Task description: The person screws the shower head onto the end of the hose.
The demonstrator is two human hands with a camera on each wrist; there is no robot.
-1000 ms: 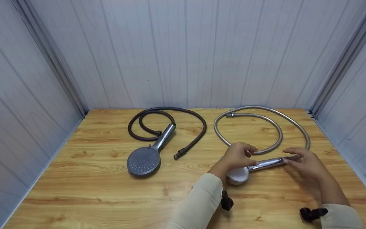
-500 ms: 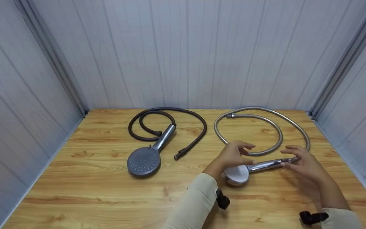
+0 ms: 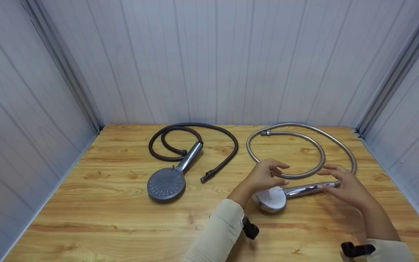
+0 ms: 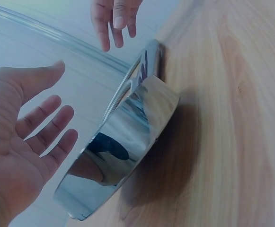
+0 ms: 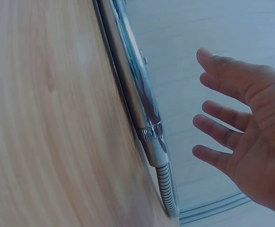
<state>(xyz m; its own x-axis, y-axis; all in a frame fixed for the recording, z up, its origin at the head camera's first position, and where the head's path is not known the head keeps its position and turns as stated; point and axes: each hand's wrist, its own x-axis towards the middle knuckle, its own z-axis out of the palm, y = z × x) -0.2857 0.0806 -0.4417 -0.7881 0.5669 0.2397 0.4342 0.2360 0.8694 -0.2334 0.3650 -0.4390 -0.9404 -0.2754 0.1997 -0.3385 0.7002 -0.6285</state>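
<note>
On the right of the table lies a chrome hand shower (image 3: 306,189) with a white spray face (image 3: 273,198), joined at its handle end to a silver metal hose (image 3: 351,154). In the head view my left hand (image 3: 266,176) hovers over the shower's head, fingers spread. My right hand (image 3: 347,185) hovers above the handle's hose end, its fingers relaxed. The right wrist view shows a gap between the right hand (image 5: 251,123) and the handle (image 5: 132,71). In the left wrist view the left hand (image 4: 28,127) stands clear of the shower's chrome rim (image 4: 123,142). Both hands hold nothing.
To the left lies a second hand shower (image 3: 166,183) with a grey face, its handle end meeting a dark hose (image 3: 227,156). The silver hose's loose end (image 3: 265,133) lies near the back. White panel walls (image 3: 213,62) enclose the wooden table (image 3: 122,225) on three sides.
My left hand has drifted slightly left, uncovering more of the white spray face. The right hand has shifted slightly left and come off the hose joint. Both showers stay in place.
</note>
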